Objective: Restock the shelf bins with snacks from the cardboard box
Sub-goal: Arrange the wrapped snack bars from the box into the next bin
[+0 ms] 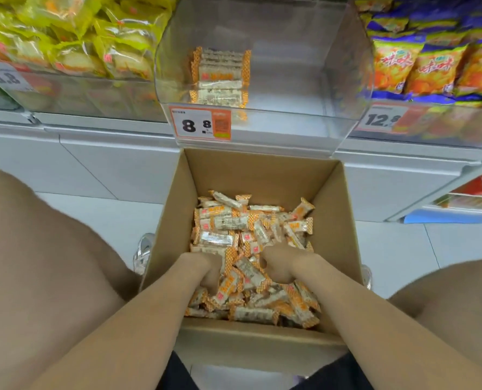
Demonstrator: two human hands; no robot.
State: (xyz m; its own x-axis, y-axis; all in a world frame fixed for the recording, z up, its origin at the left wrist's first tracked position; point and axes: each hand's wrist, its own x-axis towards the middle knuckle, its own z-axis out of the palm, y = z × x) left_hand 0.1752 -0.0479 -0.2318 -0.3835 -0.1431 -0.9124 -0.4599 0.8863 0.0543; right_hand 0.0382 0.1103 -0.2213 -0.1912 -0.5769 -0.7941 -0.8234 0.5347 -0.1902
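Cardboard box on seemingly tiled floor

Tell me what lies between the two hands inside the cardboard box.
In the head view, a heap of orange-and-white snack bars fills the gap between left hand and right hand.

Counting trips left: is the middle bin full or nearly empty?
Nearly empty. The bin holds one small stack of bars at its left; the rest is bare.
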